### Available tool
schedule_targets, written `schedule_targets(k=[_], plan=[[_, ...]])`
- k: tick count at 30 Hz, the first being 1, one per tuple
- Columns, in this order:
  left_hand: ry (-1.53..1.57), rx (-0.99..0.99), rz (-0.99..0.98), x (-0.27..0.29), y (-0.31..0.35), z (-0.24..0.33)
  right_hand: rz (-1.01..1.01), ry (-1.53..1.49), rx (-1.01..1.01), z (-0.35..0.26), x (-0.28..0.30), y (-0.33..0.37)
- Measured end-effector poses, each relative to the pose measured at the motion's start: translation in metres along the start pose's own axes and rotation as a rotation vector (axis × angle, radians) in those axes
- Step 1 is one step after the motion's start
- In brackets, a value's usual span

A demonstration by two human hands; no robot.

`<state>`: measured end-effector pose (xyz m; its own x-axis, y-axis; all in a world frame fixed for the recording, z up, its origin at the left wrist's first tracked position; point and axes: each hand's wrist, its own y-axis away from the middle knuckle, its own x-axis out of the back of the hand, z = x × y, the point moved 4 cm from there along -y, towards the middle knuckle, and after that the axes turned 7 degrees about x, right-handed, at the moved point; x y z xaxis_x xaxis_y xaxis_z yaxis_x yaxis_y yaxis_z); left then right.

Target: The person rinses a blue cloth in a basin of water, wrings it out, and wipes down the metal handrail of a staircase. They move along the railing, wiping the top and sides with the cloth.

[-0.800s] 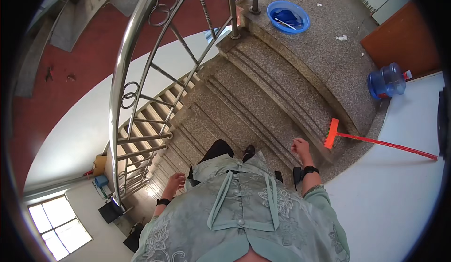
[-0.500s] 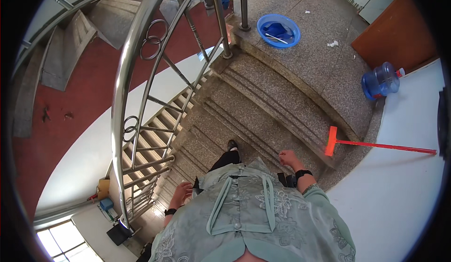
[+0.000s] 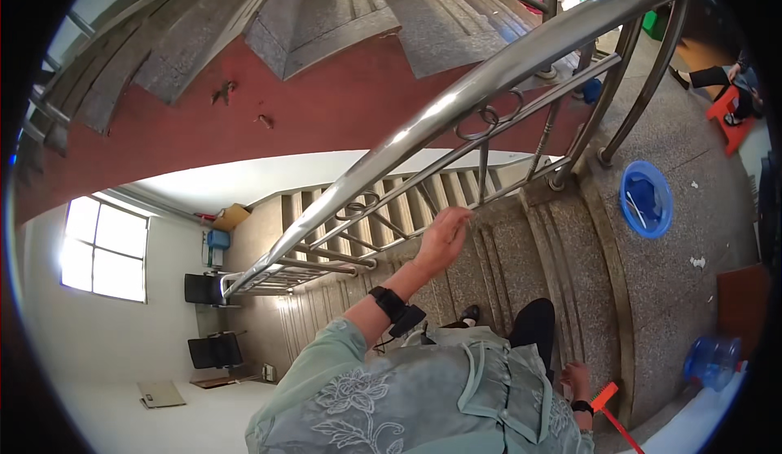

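Observation:
My left hand (image 3: pixel 442 241) is raised in front of me, below the shiny metal handrail (image 3: pixel 423 135) and apart from it in the picture. Its fingers are loosely bent, partly hidden behind the back of the hand, and nothing shows in them. A black band (image 3: pixel 388 303) circles that wrist. Low on the right hangs my right hand (image 3: pixel 577 377), small in view, its fingers slack with nothing seen in them. Next to it is the orange head of a red-handled broom (image 3: pixel 604 396); I see no grip on it. One black shoe (image 3: pixel 470 315) stands on the stone steps (image 3: pixel 509 246).
On the landing at right sit a blue basin (image 3: pixel 669 201) with a dark blue cloth and a large water bottle (image 3: pixel 710 362). Farther back, a person sits near a red stool (image 3: pixel 727 120). More stairs (image 3: pixel 342 14) curve overhead; black chairs (image 3: pixel 216 352) stand below left.
My view has swung left, so the railing now crosses the middle and the basin sits farther right. My left hand has risen forward from beside my body; one leg is now bent.

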<state>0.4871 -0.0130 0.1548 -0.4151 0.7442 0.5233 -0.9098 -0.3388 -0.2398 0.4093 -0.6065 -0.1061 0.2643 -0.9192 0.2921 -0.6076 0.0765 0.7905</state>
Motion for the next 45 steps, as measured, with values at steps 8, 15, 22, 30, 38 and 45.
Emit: schedule_targets(k=[8,15,22,30,38,45], plan=[[-0.474,-0.217,0.113,-0.028,-0.093,0.075,0.086,-0.432,0.225,-0.146,0.043,-0.155],[-0.046,0.500,-0.491,-0.198,-0.021,-0.027,0.224,-1.086,0.119,-0.301,0.100,-0.334],[0.142,0.388,-1.157,-0.355,0.090,-0.027,0.247,-1.334,0.026,-0.326,0.122,-0.448],[-0.132,0.621,-1.078,-0.405,0.041,-0.060,0.122,-1.416,0.260,-0.312,0.131,-0.488],[0.020,0.466,-1.026,-0.470,-0.019,-0.126,0.167,-1.370,0.277,-0.277,0.127,-0.467],[0.554,1.117,-0.807,-0.534,-0.057,-0.131,0.007,-1.293,0.307,-0.241,0.104,-0.432]])
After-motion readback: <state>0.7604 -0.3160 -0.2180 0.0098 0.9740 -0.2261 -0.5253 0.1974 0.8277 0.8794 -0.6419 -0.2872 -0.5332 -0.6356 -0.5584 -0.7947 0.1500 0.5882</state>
